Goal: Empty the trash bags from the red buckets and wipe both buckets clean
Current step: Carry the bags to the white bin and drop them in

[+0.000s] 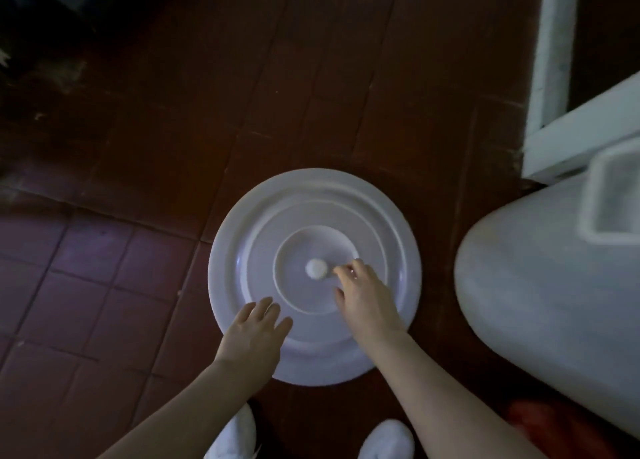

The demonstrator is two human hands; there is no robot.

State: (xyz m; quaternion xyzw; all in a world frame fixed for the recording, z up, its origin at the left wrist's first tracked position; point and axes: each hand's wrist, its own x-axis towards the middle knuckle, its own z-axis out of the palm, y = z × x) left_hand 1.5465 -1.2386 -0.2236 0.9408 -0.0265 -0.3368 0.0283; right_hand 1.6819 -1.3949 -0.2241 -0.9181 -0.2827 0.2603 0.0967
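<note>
Below, white lid flat, knob up, left hand spread, right hand unclear

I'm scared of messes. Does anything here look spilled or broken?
Nothing looks spilled or broken. The round white lid looks whole. Only pale smudges on the dark red floor, far left, look odd; too dim to identify.

Open floor left of, beyond round lid; big white container near right; white frame behind.
</note>
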